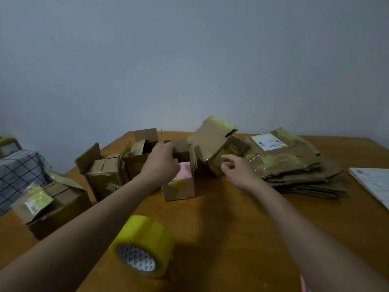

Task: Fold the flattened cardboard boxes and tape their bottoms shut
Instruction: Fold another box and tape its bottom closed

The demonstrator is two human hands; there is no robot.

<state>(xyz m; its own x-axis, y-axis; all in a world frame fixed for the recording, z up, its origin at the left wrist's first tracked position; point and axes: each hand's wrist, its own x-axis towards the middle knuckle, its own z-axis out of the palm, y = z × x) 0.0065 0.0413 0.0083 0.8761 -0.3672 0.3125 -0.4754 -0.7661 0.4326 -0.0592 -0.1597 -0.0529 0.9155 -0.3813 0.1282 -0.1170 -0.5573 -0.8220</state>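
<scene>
Progress log, landmark = tape roll [142, 246], near edge of worktop [231, 228].

- Done, approx.: several folded boxes stand beyond and left of roll; the nearest left one [52, 205] has its flaps up.
- In hand: small box w/ pink side [181, 182], straight beyond roll. My left hand [161, 163] grips its top edge. My right hand [235, 167], beyond-right of roll, is loosely open, holds nothing, reaching toward a tilted box [212, 148].
- Left: flat stack [294, 165], far right of roll, still sizeable. I'd judge roughly half remains.
</scene>
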